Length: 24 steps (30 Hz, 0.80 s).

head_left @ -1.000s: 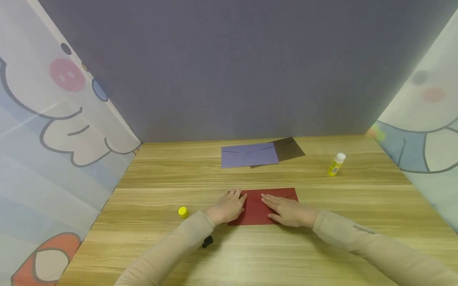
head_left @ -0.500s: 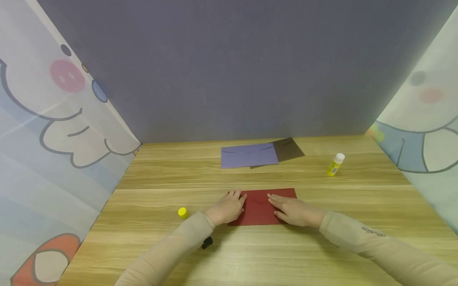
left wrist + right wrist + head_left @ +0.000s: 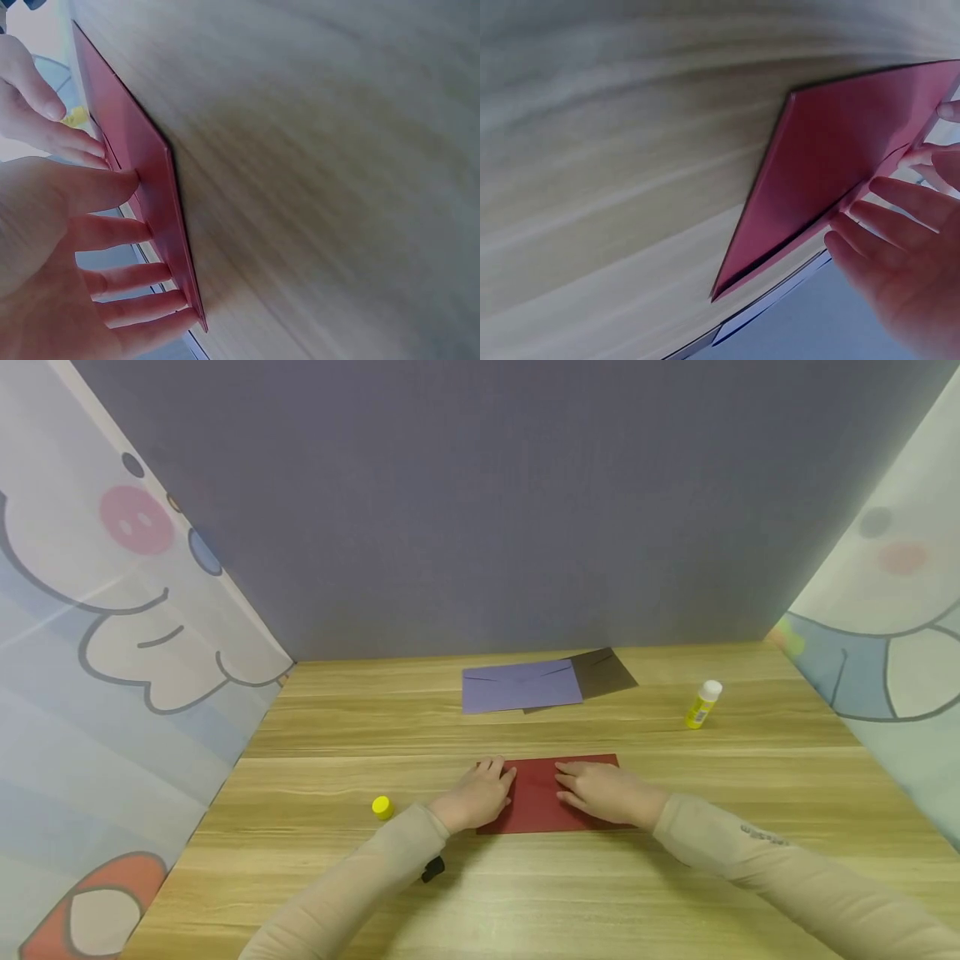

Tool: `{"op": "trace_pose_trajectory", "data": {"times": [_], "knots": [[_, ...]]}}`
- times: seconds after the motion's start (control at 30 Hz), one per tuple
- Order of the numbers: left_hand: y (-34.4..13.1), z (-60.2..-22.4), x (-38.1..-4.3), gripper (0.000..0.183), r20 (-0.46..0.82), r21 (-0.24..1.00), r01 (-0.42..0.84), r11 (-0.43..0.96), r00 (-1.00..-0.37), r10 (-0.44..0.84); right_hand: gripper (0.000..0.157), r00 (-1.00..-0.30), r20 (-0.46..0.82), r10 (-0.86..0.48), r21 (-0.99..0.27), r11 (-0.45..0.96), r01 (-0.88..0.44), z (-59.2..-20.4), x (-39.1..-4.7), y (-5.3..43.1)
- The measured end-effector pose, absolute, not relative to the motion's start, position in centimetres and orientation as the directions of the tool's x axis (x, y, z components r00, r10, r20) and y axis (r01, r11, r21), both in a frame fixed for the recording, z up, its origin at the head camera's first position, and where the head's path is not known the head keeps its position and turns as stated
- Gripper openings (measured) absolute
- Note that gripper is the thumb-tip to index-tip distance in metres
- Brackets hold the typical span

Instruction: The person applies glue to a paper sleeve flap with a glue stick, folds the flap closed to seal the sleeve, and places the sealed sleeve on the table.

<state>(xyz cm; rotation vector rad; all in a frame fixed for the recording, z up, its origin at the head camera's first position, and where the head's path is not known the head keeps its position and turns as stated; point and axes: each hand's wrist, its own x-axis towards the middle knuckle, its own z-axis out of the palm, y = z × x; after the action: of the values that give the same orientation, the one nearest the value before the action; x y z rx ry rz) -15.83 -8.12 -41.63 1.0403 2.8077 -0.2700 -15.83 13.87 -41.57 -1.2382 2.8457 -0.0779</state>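
A red envelope [image 3: 536,793] lies flat on the wooden table, its flap line showing in the right wrist view. On its left end rests my left hand [image 3: 478,793], fingertips touching the paper; in the left wrist view that hand's fingers [image 3: 124,276] are spread and straight. My right hand [image 3: 606,791] lies over the envelope's right part. Seen from the right wrist, its fingers [image 3: 904,225] are extended with the tips at the flap edge. Neither hand grips anything.
Behind, a purple envelope [image 3: 521,687] overlaps a dark brown one [image 3: 606,672]. A yellow glue stick [image 3: 703,704] with a white end stands at the right. Left of the hands sit a yellow cap [image 3: 382,807] and a small black object [image 3: 432,868], partly behind the left sleeve.
My right hand slid right along the red envelope, then back a little to the left. The left hand stayed in place.
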Motion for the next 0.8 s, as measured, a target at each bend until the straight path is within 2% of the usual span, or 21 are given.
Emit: {"op": "trace_pose_trajectory", "data": {"times": [0.1,0.3,0.53,0.8], "knots": [[-8.1,-41.7,-15.8,0.046,-0.185,-0.13,0.654,0.745,-0.754,0.63,0.041,-0.647,0.002,-0.763,-0.047,0.646,-0.762,-41.7,-15.6,13.6],[-8.1,-41.8,-15.8,0.046,-0.172,-0.144,0.66,0.737,-0.75,0.638,0.052,-0.619,-0.07,-0.782,-0.123,0.623,-0.773,-42.0,-15.3,12.7],[-8.1,-41.8,-15.9,0.047,-0.174,-0.15,0.663,0.733,-0.748,0.641,0.058,-0.63,-0.134,-0.765,-0.196,0.644,-0.74,-42.6,-15.0,12.2],[-8.1,-41.9,-15.9,0.047,-0.173,-0.149,0.663,0.734,-0.748,0.641,0.052,-0.658,-0.118,-0.743,-0.248,0.664,-0.705,-42.9,-14.8,12.6]]}}
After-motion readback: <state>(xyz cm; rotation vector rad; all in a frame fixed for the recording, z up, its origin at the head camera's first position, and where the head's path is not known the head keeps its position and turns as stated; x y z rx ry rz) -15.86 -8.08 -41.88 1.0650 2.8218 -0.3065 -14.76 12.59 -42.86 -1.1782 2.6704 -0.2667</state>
